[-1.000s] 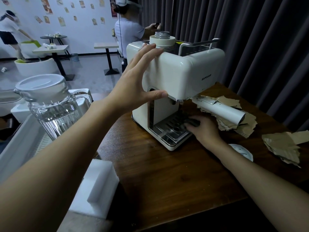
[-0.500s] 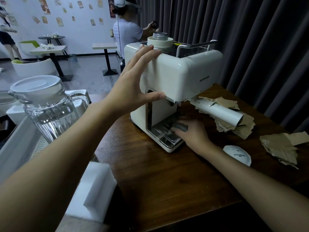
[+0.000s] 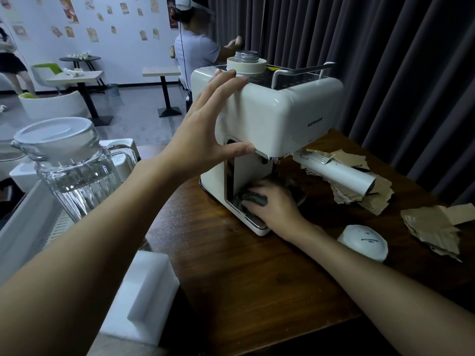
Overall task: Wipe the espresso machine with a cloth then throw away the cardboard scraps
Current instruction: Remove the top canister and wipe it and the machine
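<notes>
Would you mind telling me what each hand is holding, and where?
Right hand presses a dark cloth, bunched under its fingers. Left hand braces the espresso machine's upper side, gripping nothing.

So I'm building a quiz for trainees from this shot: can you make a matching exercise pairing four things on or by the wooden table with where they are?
Things:
1. dark grey cloth
2. left hand
3. torn brown cardboard scraps
4. clear ribbed glass pitcher

Places:
A. flat against the side of the cream espresso machine
B. far left, off the table
C. under the right hand on the drip tray
D. on the table right of the machine

Pairs: 1-C, 2-A, 3-D, 4-B
</notes>
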